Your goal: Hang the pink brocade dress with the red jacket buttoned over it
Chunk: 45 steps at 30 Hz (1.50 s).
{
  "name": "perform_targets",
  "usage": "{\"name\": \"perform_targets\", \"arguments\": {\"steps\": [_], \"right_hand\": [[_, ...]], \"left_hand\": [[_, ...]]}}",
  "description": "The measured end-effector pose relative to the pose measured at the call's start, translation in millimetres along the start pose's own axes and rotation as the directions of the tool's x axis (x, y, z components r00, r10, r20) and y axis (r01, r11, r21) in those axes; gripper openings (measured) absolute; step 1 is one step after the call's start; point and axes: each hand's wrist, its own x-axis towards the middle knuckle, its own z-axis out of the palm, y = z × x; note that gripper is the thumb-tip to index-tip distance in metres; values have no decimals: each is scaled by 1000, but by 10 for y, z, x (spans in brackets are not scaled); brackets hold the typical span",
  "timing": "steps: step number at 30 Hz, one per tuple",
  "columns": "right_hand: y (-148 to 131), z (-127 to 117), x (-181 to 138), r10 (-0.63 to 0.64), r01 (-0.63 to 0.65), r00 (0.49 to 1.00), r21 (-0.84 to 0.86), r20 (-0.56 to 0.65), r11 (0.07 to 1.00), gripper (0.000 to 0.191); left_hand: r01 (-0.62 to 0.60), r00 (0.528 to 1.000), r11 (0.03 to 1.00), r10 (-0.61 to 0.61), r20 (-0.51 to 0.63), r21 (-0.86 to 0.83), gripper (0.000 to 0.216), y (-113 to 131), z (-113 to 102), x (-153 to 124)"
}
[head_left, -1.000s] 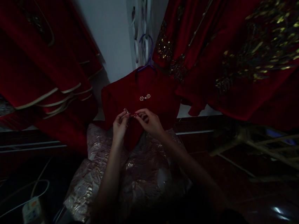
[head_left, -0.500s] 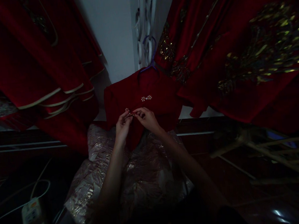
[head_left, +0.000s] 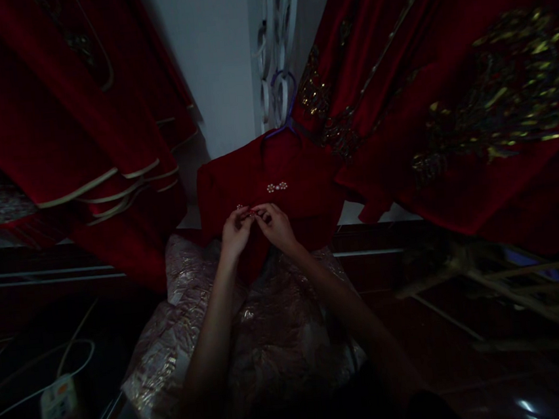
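A red garment (head_left: 307,193) hangs in front of me on a purple hanger (head_left: 289,124), its lower part over a shiny quilted cloth (head_left: 280,321). A beaded flower-shaped fastener (head_left: 277,187) sits on its upper front. Just below that, my left hand (head_left: 237,230) and my right hand (head_left: 274,224) meet fingertip to fingertip. Both are closed in a pinch on a small red, glinting piece at the garment's front, too small and dark to name. Part of another beaded flower shows behind my left fingertips.
Red garments with pale edging (head_left: 108,180) hang at left; a red garment with gold sequins (head_left: 529,80) hangs at right. A white metal grille (head_left: 269,98) stands behind. A power strip (head_left: 62,415) with cables lies lower left, a wooden frame (head_left: 515,292) lower right.
My hands have drawn closer together at the fingertips, and the left has turned slightly inward, covering more of the beaded flower. The whole view has shifted a little.
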Motion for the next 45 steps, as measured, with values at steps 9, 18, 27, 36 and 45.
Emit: {"name": "perform_targets", "arguments": {"steps": [9,18,27,36,45], "right_hand": [[33,5,-5,-5,5,1000,-39,-3,999,20],[68,22,-52,-64,65,997,1,-36,998,20],[57,-4,-16,-105,106,994,-11,17,994,19],[-37,80,-31,-14,8,997,-75,-79,997,17],[-72,69,-43,-11,3,997,-95,-78,995,17]], "left_hand": [[-80,995,978,89,-41,194,37,-158,27,52],[-104,990,977,120,-79,186,31,-122,0,-41],[-143,983,966,163,-78,215,29,-129,-38,-24],[-147,973,946,190,-130,288,33,-78,-80,-82],[-166,962,935,224,-159,314,26,-55,-102,-105]]}}
